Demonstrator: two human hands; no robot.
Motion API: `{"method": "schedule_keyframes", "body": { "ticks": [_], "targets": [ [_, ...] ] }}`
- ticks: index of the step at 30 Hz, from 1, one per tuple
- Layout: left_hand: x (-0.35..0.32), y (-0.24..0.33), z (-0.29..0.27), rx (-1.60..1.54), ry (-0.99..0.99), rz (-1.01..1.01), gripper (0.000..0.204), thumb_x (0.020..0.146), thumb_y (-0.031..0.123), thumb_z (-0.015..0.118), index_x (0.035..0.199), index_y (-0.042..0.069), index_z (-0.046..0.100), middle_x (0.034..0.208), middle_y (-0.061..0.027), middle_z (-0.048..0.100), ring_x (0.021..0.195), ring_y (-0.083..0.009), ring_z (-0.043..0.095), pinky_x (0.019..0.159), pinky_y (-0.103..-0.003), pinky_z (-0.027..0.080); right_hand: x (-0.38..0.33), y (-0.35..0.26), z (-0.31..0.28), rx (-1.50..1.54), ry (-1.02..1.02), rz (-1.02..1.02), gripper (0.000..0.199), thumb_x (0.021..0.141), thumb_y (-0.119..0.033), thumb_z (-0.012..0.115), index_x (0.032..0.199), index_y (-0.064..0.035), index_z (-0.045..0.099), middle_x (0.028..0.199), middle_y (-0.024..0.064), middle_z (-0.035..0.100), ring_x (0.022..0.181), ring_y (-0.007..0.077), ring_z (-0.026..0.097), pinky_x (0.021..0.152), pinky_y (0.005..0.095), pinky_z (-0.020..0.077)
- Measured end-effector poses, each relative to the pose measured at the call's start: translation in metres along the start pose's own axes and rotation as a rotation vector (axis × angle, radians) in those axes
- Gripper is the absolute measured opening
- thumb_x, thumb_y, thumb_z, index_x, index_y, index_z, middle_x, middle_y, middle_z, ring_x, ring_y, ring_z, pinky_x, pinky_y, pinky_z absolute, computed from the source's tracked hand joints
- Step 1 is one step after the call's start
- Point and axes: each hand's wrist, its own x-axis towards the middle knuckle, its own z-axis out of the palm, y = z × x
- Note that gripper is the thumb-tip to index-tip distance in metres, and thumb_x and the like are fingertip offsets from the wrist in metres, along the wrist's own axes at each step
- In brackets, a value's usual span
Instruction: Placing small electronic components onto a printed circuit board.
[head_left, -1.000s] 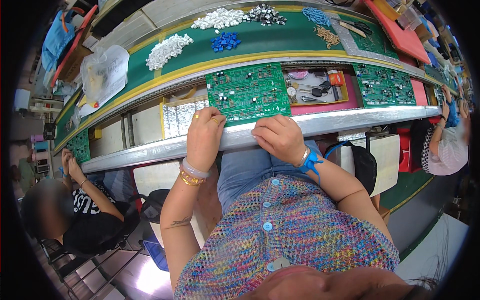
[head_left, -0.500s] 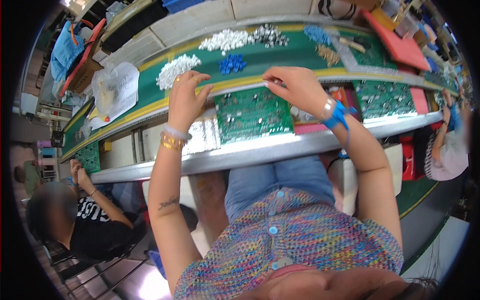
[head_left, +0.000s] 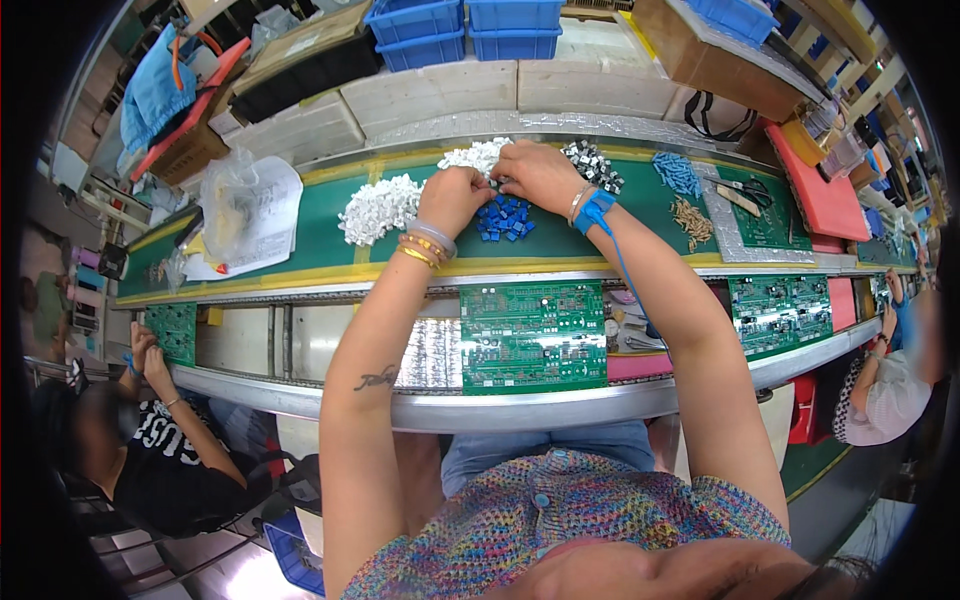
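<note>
Both my hands reach over the green work surface to the piles of small parts. My left hand [head_left: 452, 202] is closed, its fingertips pinched between the far pile of white connectors [head_left: 472, 155] and the pile of blue parts [head_left: 506, 220]. Close beside it, my right hand [head_left: 543, 173] has its fingers curled together at the edge of the white connectors; anything in either pinch is hidden. Left of my left hand lies another pile of white connectors [head_left: 380, 210]. Black-and-white parts [head_left: 597, 167] lie right of my right hand. A green circuit board [head_left: 533, 340] sits in the rail nearer me.
Farther right are blue parts [head_left: 678, 174], tan parts [head_left: 692, 222] and scissors [head_left: 752, 190]. A plastic bag [head_left: 228, 198] rests on paper at left. Blue bins [head_left: 515, 42] stand at the back. A blue wrist strap's cord runs along my right arm. Co-workers sit on both sides.
Both hands have moved farther out and closer together, from above the board's far edge to the part piles, and their fingers have closed. The view has shifted, showing more of the back.
</note>
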Motion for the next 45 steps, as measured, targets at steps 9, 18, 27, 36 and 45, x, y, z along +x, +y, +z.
{"method": "schedule_keyframes", "body": {
  "ticks": [9,18,27,36,45],
  "targets": [
    [0.01,-0.013,0.015,0.059,-0.023,0.259,0.021,0.072,0.014,0.068,0.093,0.011,0.069,0.082,-0.0139,0.063,0.079,-0.0302,0.062,0.073,-0.039,0.049,0.0,0.015,0.02,-0.09,0.051,-0.012,0.011,0.077,-0.017,0.063,0.086,-0.0115,0.066,0.085,0.0068,0.059,0.089,0.0277,0.057,0.075,0.0383,0.0478],
    [-0.008,-0.001,-0.005,-0.004,0.086,0.176,0.011,0.072,0.016,0.067,0.081,0.01,0.068,0.08,-0.012,0.066,0.079,-0.03,0.063,0.072,-0.04,0.05,0.001,0.01,0.004,-0.206,-0.006,-0.077,0.008,0.075,-0.012,0.062,0.081,-0.0075,0.062,0.084,0.0082,0.057,0.087,0.0279,0.057,0.071,0.0391,0.0486],
    [-0.085,0.0,-0.04,-0.262,0.13,0.216,0.017,0.071,0.02,0.072,0.08,0.007,0.066,0.075,-0.0105,0.061,0.07,-0.0275,0.062,0.065,-0.036,0.049,0.002,-0.01,0.006,-0.291,0.016,-0.07,0.005,0.075,-0.011,0.061,0.078,-0.0074,0.059,0.081,0.0087,0.057,0.084,0.0271,0.056,0.069,0.0385,0.0474],
    [-0.114,-0.003,-0.036,-0.417,0.086,0.084,0.024,0.073,0.026,0.074,0.075,0.004,0.065,0.068,-0.0082,0.063,0.063,-0.0173,0.063,0.059,-0.03,0.05,-0.002,-0.01,0.012,-0.268,0.005,-0.022,0.01,0.073,-0.011,0.066,0.077,-0.0063,0.058,0.08,0.0093,0.059,0.081,0.0278,0.057,0.069,0.0393,0.0472],
    [-0.11,-0.009,-0.045,-0.296,0.086,0.129,0.017,0.078,0.023,0.067,0.083,0.007,0.069,0.076,-0.0091,0.066,0.073,-0.0265,0.064,0.066,-0.035,0.049,-0.003,-0.008,0.001,-0.221,0.022,0.112,0.009,0.076,-0.009,0.064,0.082,-0.0066,0.057,0.079,0.0111,0.061,0.077,0.031,0.059,0.067,0.0424,0.0471]
  ]
}}
